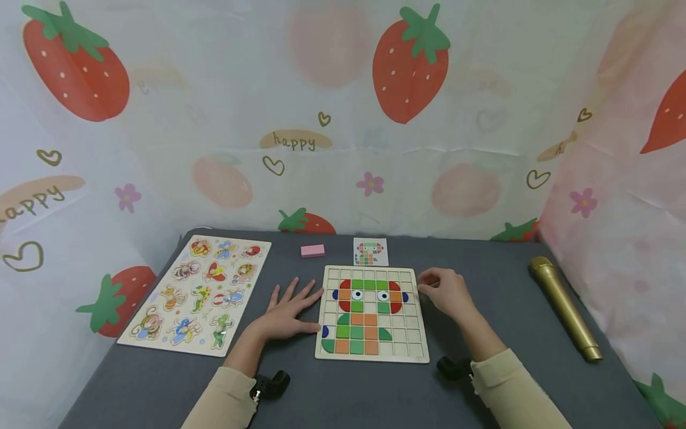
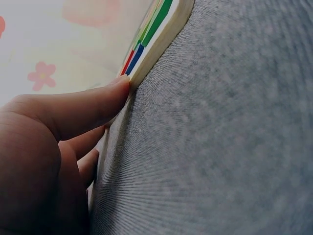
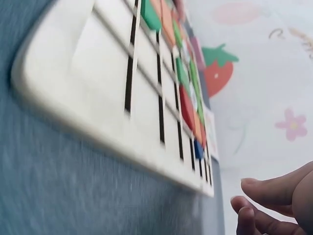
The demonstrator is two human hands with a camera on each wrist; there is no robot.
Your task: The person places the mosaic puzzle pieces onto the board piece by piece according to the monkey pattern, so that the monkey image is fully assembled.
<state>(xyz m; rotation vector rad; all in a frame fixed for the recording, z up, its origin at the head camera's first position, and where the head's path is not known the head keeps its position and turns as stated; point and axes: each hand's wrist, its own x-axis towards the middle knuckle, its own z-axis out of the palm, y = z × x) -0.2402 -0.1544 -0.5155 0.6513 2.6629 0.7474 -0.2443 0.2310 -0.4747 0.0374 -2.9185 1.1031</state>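
A square wooden grid board (image 1: 398, 350) lies on the table, with coloured tiles laid out as an animal figure with two round eyes. My left hand (image 1: 284, 316) rests on the table with fingers spread, and its thumb (image 2: 105, 100) touches the board's left edge. Beside the upper right edge is my right hand (image 1: 445, 290), its fingers bent. In the right wrist view, a small gap shows between thumb (image 3: 269, 188) and fingertips, and nothing is held there. Behind the board, a small card (image 1: 370, 252) bears a similar figure.
A flat board of insect pictures (image 1: 195, 295) lies at the left. A pink block (image 1: 312, 251) sits near the back edge. On the right lies a gold cylinder (image 1: 565, 310). A strawberry-printed curtain (image 1: 343, 77) stands behind the dark grey tabletop (image 1: 364, 393).
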